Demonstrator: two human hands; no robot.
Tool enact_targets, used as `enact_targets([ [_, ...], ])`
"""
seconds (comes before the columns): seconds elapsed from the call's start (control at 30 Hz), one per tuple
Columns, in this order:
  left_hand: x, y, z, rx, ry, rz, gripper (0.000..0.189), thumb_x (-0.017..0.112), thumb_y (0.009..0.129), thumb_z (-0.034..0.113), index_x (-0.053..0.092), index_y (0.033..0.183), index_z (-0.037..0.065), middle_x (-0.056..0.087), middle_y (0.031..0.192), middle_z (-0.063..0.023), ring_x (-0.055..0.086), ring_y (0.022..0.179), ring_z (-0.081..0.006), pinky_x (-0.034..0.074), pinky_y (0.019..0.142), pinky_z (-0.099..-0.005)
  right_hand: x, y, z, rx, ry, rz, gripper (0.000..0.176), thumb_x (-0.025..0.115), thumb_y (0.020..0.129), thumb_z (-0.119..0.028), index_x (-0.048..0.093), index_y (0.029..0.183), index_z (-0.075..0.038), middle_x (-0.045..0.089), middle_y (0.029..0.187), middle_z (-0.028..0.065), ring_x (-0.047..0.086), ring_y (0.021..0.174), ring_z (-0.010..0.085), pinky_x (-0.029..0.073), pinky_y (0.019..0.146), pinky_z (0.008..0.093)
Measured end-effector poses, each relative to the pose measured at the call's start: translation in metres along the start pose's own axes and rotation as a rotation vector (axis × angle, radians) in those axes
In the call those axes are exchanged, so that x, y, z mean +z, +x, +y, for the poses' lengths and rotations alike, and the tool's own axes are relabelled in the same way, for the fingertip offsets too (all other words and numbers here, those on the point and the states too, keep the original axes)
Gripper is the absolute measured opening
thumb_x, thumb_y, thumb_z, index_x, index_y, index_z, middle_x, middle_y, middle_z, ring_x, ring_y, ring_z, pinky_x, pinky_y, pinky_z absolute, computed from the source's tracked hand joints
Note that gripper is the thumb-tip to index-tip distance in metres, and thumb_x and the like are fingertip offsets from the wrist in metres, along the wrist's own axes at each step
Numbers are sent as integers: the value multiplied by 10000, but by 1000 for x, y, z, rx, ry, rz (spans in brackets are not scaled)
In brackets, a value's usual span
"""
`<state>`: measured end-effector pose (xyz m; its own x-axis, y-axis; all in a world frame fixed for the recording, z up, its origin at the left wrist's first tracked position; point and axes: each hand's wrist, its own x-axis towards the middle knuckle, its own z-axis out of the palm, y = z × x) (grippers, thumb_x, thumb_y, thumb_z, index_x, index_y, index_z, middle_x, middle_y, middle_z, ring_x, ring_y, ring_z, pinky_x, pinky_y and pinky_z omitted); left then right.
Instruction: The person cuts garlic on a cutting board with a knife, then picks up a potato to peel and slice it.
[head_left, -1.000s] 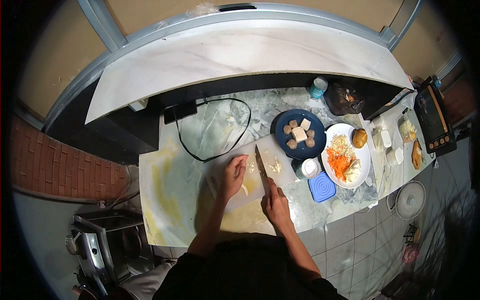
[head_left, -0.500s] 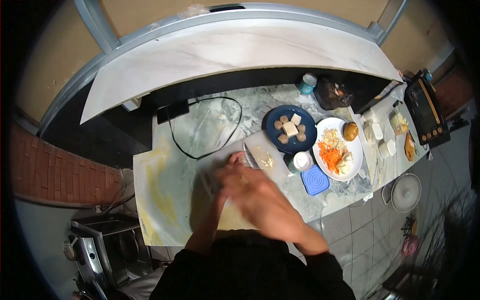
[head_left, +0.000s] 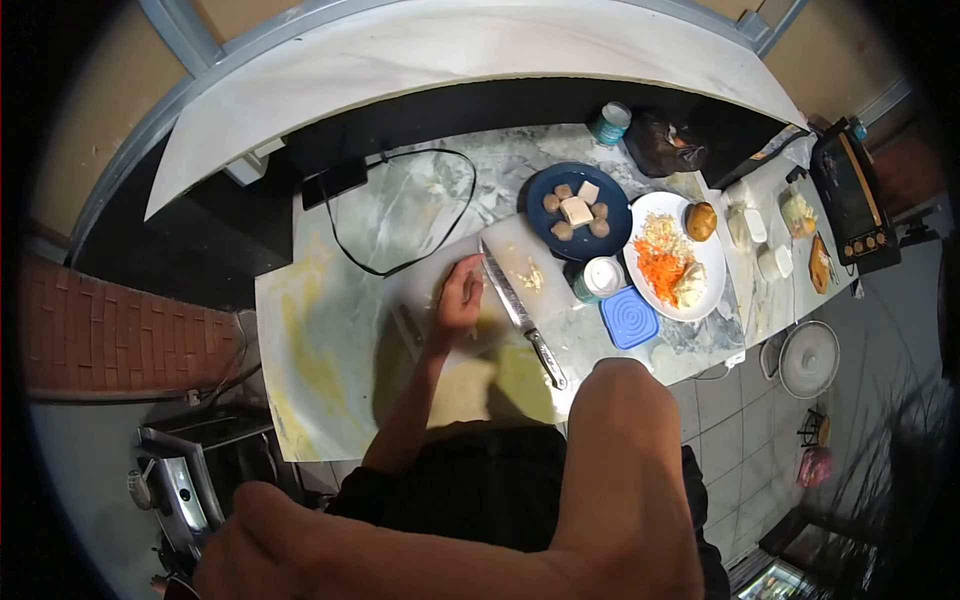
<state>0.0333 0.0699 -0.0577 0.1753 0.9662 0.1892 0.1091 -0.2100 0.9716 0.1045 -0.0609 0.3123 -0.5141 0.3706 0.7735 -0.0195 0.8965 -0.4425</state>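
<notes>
My left hand (head_left: 459,300) rests on the white cutting board (head_left: 505,240), its fingers loosely bent and slightly apart, with no held thing visible. Just right of its fingertips lies a kitchen knife (head_left: 510,295), flat, its black handle towards me. Small chopped pale pieces (head_left: 532,277), perhaps garlic, sit beyond the blade. My right hand (head_left: 600,545) looms very close to the lens along the bottom; two large digits show spread apart, and the rest is cut off. Whether it touches anything is hidden.
Behind the board stands a dark blue plate (head_left: 540,225) of meatballs and tofu. A white plate (head_left: 712,290) bears shredded carrot, pale shreds and a potato. A jar (head_left: 602,278) and blue lid (head_left: 630,318) stand nearby. A black cable (head_left: 350,258) loops at the back left.
My right hand has left the board and come up close to the lens. The knife now lies on the board, unheld. My left hand stays there. The whole view has shifted slightly.
</notes>
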Motion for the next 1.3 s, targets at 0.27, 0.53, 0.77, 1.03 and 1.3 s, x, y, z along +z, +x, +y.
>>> enact_targets([
  [0.27, -1, 0, 9, -1, 25, -60, 406, 458, 1019, 35, 415, 1414, -50, 498, 1418, -210, 445, 1373, -286, 349, 1140, -377, -19, -15, -6, 30, -23, 57, 284, 655, 867, -161, 642, 1121, -37, 661, 1018, 125, 700, 821, 231, 599, 759, 384],
  [0.53, 8, 4, -5, -3, 25, 38, 426, 507, 961, -1, 454, 1383, -25, 549, 1337, -217, 523, 1288, -307, 397, 1087, -380, -38, -25, -7, 56, -52, 84, 313, 650, 875, -68, 644, 1183, -14, 685, 1072, 160, 722, 817, 253, 621, 765, 403],
  [0.77, 9, -4, -1, 72, 21, 60, 446, 526, 938, 15, 472, 1379, -14, 560, 1312, -217, 529, 1249, -321, 399, 1069, -371, -56, -51, 34, 267, -52, -220, 431, 648, 890, -27, 598, 1318, -8, 648, 1229, 234, 740, 835, 288, 652, 718, 385],
  [1.03, 6, -13, -12, -177, -530, 67, 523, 604, 920, 92, 442, 1413, 21, 504, 1410, -180, 507, 1283, -277, 373, 1097, -384, -33, -79, 72, 489, -75, -151, 445, 592, 878, 10, 561, 1321, 38, 590, 1278, 244, 583, 1178, 385, 461, 1003, 438],
  [1.3, 1, -3, 4, -69, -24, 8, 430, 439, 981, -21, 436, 1410, 10, 538, 1374, -212, 490, 1339, -299, 383, 1103, -374, 20, -229, 144, 954, -523, -136, 220, 673, 883, -124, 585, 1002, 39, 589, 969, 234, 587, 925, 431, 490, 824, 494],
])
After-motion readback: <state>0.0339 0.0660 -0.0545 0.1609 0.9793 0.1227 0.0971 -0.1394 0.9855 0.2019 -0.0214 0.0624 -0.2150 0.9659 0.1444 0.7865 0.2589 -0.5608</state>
